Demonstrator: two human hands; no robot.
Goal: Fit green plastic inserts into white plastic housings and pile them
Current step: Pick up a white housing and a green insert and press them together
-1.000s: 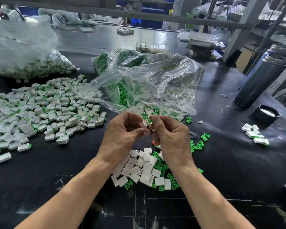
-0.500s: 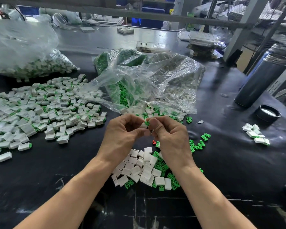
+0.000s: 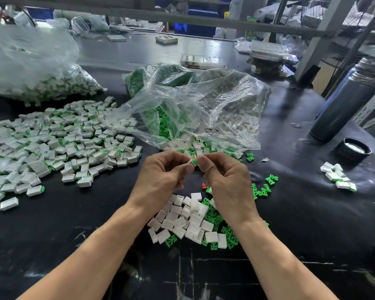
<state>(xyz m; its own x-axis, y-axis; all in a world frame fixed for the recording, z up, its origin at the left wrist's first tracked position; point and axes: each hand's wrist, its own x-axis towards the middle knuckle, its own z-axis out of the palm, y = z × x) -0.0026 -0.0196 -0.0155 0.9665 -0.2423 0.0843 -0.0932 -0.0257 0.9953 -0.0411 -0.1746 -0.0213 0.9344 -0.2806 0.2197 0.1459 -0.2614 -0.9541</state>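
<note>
White housings already fitted lie in a big pile (image 3: 52, 144) by the worktop's left edge, while the left grip (image 3: 160, 176) and right grip (image 3: 225, 178) pinch one housing (image 3: 191, 163) with its green insert (image 3: 195, 161) above many loose parts (image 3: 191, 219) near the front edge.

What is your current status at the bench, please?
Both hands, left and right, pinching one white housing with green insert between them. Not piled yet. Nothing blocking.

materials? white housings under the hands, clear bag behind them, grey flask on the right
White housings: likely moulded plastic, matte, uniform colour, crisp edges.
Clear bag: thin plastic film, glossy, crinkled, see-through.
Grey flask: probably brushed metal, with a soft sheen along its side; coated plastic not excluded.
</note>
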